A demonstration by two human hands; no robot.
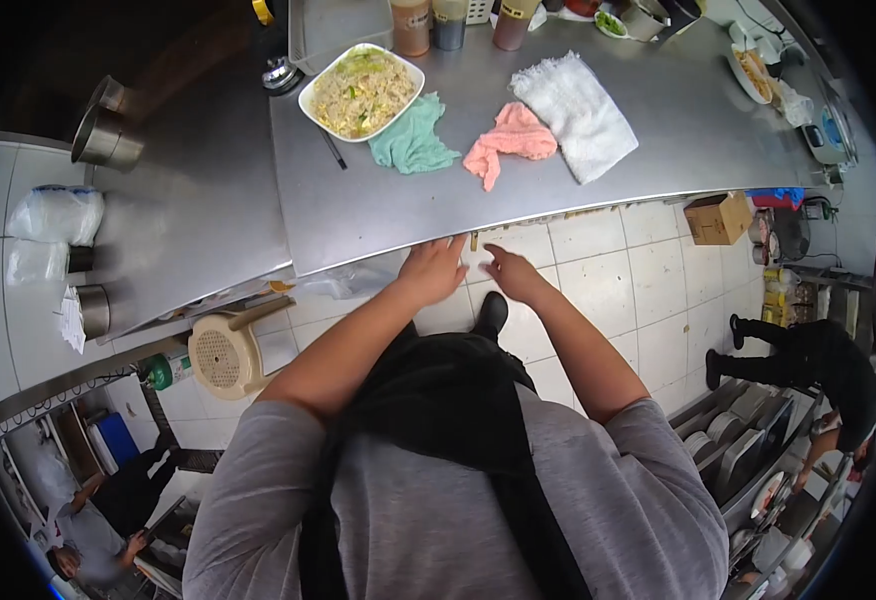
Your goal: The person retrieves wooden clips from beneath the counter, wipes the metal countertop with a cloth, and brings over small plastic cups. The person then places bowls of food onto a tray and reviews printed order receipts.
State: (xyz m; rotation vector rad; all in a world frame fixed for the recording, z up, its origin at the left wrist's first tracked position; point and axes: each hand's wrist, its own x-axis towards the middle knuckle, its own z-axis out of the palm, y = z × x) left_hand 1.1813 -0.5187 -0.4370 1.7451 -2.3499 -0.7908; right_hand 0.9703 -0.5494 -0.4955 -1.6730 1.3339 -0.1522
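My left hand is at the front edge of the steel counter, fingers stretched out and nothing in its grip. Just to its right, my right hand hangs below the same edge, fingers apart and partly bent, holding nothing that I can see. On the counter beyond them lie a green cloth, a crumpled pink cloth and a folded white towel. A white bowl of fried rice stands at the back left, with a black pen beside it.
Sauce bottles and a plastic tub line the back. A beige plastic stool stands at lower left, a cardboard box on the floor at right. One person bends at far right; another is at lower left.
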